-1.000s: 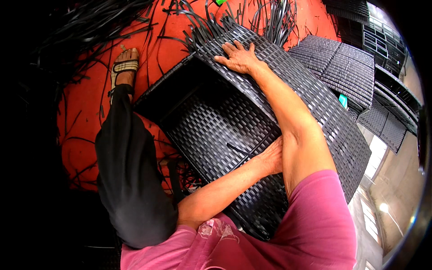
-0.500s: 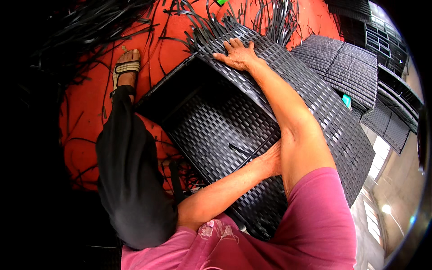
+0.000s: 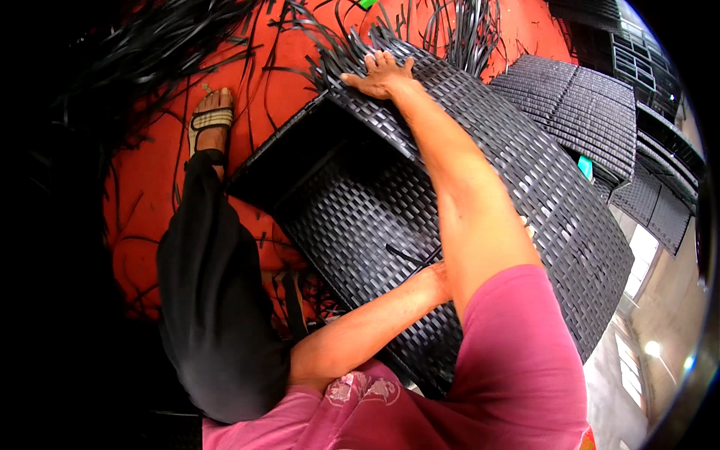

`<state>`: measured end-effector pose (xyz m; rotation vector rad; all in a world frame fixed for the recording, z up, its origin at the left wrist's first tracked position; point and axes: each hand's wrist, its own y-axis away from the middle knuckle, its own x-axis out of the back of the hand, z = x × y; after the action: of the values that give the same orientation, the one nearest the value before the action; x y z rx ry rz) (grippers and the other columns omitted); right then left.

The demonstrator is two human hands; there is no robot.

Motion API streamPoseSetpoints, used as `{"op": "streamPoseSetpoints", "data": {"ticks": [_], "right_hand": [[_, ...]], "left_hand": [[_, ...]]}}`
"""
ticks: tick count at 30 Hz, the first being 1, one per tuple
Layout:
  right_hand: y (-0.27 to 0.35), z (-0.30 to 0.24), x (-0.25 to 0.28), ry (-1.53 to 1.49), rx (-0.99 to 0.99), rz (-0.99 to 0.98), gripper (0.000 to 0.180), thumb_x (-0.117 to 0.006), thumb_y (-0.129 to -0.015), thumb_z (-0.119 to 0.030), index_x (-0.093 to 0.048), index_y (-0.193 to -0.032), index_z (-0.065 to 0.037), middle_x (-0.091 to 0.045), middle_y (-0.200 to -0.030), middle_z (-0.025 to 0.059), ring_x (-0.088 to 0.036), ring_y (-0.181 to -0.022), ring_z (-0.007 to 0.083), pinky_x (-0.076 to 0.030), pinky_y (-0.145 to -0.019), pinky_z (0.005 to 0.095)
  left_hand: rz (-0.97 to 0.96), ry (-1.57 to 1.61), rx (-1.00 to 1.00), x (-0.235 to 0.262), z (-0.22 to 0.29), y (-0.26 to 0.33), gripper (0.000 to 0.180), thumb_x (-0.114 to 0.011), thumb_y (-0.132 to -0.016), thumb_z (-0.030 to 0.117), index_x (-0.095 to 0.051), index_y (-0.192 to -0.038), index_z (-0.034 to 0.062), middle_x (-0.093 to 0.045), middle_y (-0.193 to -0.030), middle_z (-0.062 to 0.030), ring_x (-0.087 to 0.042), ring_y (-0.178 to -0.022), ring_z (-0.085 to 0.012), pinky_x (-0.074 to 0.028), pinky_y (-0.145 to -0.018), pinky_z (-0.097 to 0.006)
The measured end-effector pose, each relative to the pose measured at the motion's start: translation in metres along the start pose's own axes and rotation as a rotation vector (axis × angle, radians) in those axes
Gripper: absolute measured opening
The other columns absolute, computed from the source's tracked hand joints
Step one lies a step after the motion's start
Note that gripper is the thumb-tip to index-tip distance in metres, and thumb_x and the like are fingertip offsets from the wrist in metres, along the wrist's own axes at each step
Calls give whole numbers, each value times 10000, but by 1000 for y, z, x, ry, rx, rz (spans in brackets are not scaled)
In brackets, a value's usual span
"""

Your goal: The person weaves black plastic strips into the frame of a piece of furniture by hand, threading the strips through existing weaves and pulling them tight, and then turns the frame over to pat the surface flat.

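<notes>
Wicker frame (image 3: 450,187), black, box-shaped, tipped on orange floor (image 3: 150,187). Right hand (image 3: 379,71) lies flat, fingers spread, on its far top edge, apparently steadying it. Left hand (image 3: 435,279) is mostly hidden under the right arm; grip cannot be told. Loose strands (image 3: 450,26) fringe beyond the fingers; woven panels (image 3: 570,112) crowd the right.

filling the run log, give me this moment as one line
scene: black woven box frame on red floor | right hand: flat on far top corner | left hand: at near side, mostly hidden | loose strips beyond
</notes>
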<state>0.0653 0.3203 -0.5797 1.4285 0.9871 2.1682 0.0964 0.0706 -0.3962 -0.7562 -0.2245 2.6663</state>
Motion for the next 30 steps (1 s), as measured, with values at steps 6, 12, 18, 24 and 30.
{"op": "streamPoseSetpoints", "data": {"ticks": [6,12,18,24,30], "right_hand": [[9,-10,-1,-65,-43,48,1028,-274,-799,-792,-113,-1474,-34,-68,-1541,166,-15,-1431,304,-28,-1092,622],[21,10,12,-25,-257,3,1030,-277,-809,-782,-168,-1456,12,-82,-1527,218,-15,-1423,356,-9,-1063,659],[10,12,25,73,-234,18,971,-279,-821,-766,-235,-1453,-29,-130,-1528,189,-66,-1424,338,-59,-1069,651],[-2,29,18,75,-99,-30,856,-273,-869,-699,-170,-1477,-105,-88,-1543,132,-34,-1434,267,-57,-1072,667],[-4,33,13,89,-71,7,817,-284,-891,-654,-168,-1477,-96,-127,-1534,145,-68,-1428,279,-65,-1087,637]], "left_hand": [[-50,2,35,6,5,1,491,-562,-826,237,-423,-1238,10,-419,-1277,-215,-364,-1221,-345,-299,-1045,-433],[-85,6,56,8,8,-3,467,-567,-825,227,-441,-1219,11,-438,-1254,-209,-384,-1201,-343,-318,-1031,-429],[-120,11,81,9,10,-6,443,-572,-824,217,-459,-1200,12,-456,-1230,-204,-403,-1181,-341,-337,-1017,-424],[-142,32,114,9,12,-9,420,-578,-823,207,-478,-1182,13,-475,-1206,-198,-423,-1161,-339,-356,-1003,-420],[-160,48,147,10,14,-12,397,-583,-823,197,-496,-1163,14,-494,-1182,-193,-443,-1141,-337,-375,-989,-415]]}}
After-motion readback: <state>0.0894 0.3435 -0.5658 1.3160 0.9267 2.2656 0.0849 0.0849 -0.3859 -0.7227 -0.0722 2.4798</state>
